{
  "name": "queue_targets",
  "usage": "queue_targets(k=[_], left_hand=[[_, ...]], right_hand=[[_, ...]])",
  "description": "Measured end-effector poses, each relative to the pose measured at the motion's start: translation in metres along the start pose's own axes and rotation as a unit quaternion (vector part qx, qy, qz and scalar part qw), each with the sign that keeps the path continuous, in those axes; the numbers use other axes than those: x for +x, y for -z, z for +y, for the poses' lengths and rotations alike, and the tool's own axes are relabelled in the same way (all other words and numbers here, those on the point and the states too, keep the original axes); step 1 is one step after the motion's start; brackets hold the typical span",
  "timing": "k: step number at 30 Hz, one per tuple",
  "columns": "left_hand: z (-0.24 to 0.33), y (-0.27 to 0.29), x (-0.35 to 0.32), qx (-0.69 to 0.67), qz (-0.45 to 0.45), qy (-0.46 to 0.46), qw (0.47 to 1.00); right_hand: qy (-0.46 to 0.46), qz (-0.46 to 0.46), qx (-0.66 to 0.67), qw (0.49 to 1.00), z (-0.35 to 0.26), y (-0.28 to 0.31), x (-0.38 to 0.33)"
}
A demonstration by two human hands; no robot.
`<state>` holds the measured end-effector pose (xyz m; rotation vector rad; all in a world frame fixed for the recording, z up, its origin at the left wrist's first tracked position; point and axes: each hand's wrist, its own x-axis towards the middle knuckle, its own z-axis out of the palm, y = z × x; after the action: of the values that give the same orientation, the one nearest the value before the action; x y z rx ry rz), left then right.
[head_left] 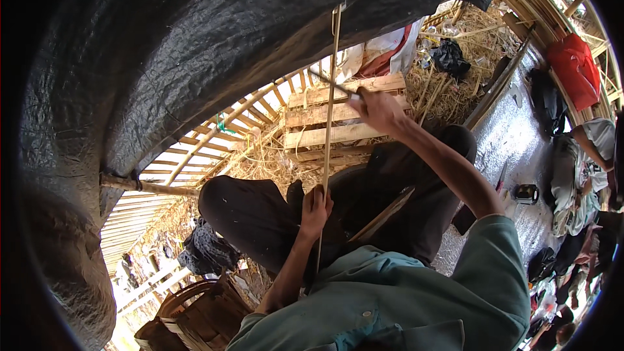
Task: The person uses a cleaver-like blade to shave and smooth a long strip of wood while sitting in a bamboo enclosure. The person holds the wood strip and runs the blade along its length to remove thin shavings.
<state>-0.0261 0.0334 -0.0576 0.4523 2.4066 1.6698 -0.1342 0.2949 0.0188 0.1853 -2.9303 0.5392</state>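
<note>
While both hands grip it, left (316,210) low, right (377,110) high, thin bamboo strip (329,117) stands straight.

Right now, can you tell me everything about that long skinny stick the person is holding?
The bamboo strip is long, very thin and pale yellow, and looks like split bamboo. It stands almost upright, running from near the person's lap up past the black tarp overhead. The left hand closes around its lower part. Higher up, the right hand holds a dark blade against it, seemingly a knife. Behind the strip lie a wooden pallet and loose straw. Its lowest end is hidden.
</note>
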Motion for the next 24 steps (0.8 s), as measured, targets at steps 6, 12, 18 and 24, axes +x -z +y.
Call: queue_targets(k=[6,12,18,24], left_hand=[[-0.018,-0.029,-0.010,0.196,0.145,-0.202,0.948],[-0.064,-0.012,-0.005,0.316,-0.024,-0.119,0.941],[-0.003,-0.019,-0.003,0.271,0.037,-0.216,0.937],[-0.007,-0.020,0.003,0.478,0.014,-0.255,0.841]], right_hand=[[0.443,0.002,-0.063,0.894,0.004,-0.012,-0.028],[-0.057,0.051,-0.066,0.995,0.015,0.020,0.043],[0.274,-0.136,-0.170,0.937,0.029,0.008,0.005],[-0.066,0.065,-0.067,0.993,0.051,0.031,0.058]])
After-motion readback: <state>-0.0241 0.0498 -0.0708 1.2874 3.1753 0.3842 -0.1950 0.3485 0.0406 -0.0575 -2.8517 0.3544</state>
